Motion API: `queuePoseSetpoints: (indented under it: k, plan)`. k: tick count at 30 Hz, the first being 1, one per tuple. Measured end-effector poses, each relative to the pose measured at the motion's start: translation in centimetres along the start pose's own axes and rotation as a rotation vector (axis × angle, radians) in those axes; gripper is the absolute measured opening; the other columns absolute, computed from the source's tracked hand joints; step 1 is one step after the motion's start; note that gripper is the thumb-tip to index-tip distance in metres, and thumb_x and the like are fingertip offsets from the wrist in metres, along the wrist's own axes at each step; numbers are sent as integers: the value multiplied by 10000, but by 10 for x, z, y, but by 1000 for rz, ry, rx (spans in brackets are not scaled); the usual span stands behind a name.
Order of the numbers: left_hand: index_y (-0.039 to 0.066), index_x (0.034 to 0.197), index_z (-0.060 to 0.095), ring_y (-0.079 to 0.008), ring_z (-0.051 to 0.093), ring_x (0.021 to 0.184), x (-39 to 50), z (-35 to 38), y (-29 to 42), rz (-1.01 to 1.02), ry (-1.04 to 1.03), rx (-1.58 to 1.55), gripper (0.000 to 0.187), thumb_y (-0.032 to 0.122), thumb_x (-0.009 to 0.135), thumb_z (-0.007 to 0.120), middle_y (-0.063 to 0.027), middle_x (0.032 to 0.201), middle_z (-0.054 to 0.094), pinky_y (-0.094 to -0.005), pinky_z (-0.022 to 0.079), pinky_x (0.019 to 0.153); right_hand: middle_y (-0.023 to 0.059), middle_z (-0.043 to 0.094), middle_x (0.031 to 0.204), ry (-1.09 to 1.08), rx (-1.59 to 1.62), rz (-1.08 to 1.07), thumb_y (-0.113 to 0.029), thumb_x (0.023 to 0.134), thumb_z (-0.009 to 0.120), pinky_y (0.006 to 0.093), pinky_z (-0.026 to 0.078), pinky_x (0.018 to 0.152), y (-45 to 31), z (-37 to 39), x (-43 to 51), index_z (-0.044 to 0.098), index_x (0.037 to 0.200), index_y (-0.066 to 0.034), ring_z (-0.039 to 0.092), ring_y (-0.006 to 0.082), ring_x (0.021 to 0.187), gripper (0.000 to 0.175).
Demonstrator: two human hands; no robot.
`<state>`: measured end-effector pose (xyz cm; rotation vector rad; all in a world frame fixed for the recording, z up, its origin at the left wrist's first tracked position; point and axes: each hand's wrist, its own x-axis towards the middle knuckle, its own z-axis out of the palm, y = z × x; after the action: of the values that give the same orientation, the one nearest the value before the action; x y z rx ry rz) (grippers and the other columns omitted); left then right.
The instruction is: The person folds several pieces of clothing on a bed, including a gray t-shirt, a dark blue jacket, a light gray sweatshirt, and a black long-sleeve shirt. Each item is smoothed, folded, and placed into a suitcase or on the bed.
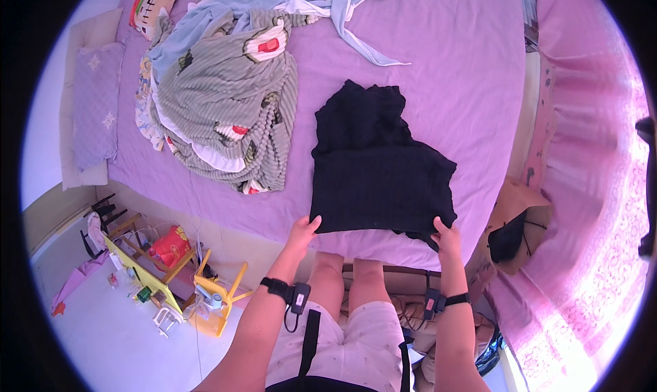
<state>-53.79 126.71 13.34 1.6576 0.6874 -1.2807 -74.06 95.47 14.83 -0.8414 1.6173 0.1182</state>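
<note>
A black cloth garment (380, 186) lies spread on the purple bed sheet (462, 84), its far part narrower and crumpled. My left hand (307, 230) pinches its near left corner between thumb and fingers. At the near right corner, my right hand (446, 237) grips the fabric, and a dark bunched fold hangs just beside the thumb. The near edge runs almost straight between both hands, close to the side of the bed.
A grey ribbed blanket (220, 94) lies heaped left of the garment, with light blue cloth (349, 12) beyond it. A pink curtain (580, 135) and an open brown bag (518, 227) are at right. A yellow stool (213, 315) stands on the floor, lower left.
</note>
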Motion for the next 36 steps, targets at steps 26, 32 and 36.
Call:
queuePoseSetpoints:
  k: [26,32,36]
  plan:
    - [61,1220,544,-247,596,1046,113,94,160,42,-10,-655,503,209,800,777,-89,1154,612,-418,489,935,108,578,1248,-346,1190,10,-290,818,757,410,403,1025,-79,266,43,563,1219,-29,522,268,1161,516]
    - [107,1261,525,-221,583,1078,33,111,170,157,-86,-654,500,105,812,744,-63,1175,599,-387,500,894,122,623,1166,-420,1240,8,-245,899,647,419,462,981,-104,257,23,571,1185,-4,589,292,1078,382]
    - [133,1267,518,-204,580,1083,-28,127,168,186,-271,-473,450,262,873,694,-25,1215,582,-389,475,895,143,638,1138,-508,1337,-92,-202,916,591,423,482,957,-109,196,-5,570,1175,14,608,297,1056,339]
